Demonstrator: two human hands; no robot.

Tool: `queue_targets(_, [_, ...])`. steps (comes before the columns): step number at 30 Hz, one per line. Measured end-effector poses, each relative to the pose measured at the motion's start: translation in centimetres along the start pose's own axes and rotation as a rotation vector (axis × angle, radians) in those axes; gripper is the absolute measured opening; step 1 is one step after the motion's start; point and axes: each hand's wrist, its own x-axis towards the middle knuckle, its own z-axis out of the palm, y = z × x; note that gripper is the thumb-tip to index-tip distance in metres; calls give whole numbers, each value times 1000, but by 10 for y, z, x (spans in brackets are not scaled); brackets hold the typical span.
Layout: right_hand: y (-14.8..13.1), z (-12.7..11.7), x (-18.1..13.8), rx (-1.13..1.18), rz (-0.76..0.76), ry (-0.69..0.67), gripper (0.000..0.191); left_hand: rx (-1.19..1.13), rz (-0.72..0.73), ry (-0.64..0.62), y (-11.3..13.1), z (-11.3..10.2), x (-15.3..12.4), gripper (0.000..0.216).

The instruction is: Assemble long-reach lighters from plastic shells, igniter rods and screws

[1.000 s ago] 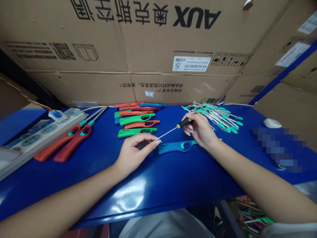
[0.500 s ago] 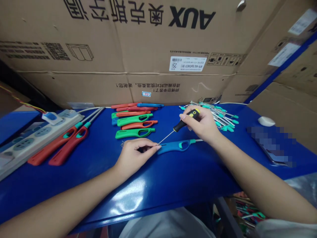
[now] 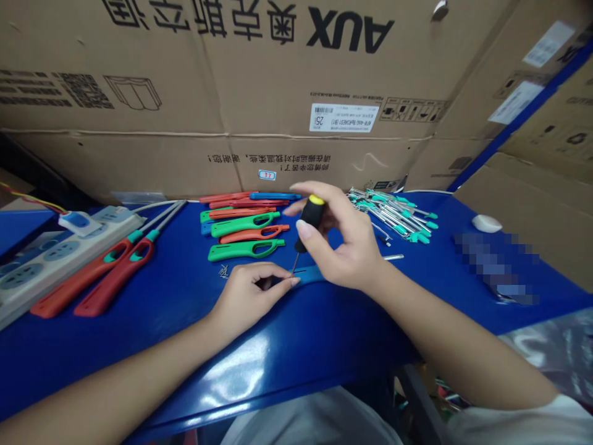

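R hand moved L, clamped on scrwdrvr, steep | L hand @ blue lighter, grip: can't tell

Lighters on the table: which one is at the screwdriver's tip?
The blue lighter at the left hand, partly hidden by the right hand; the others lie apart from the screwdriver.

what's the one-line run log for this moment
left hand: at end of blue lighter | right hand: gripping screwdriver, tip down at that end | lighter: lying on table
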Motion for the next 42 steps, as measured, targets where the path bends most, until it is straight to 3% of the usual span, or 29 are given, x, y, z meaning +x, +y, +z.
queue_targets(3, [6,-8,2,174,62,-181,50,12,33,-39,4,0,-1,16])
queue_targets(10, [18,-10,0,-67,-178,-1,50,53,72,-33,5,2,1,13])
queue_targets(16, [18,-7,2,88,-131,-213,52,49,146,-68,6,1,1,8])
queue_targets(20, [26,-4,1,44,-190,-129,50,90,187,-47,5,-2,2,7])
queue_targets(23, [30,-5,0,-22,-239,-63,50,145,223,-11,1,-3,3,26])
queue_targets(27, [33,-7,-2,-104,-299,-26,52,215,199,-78,-4,-4,3,46])
queue_targets(42, [33,-2,-5,-81,-287,-77,51,188,184,-129,-7,-2,4,33])
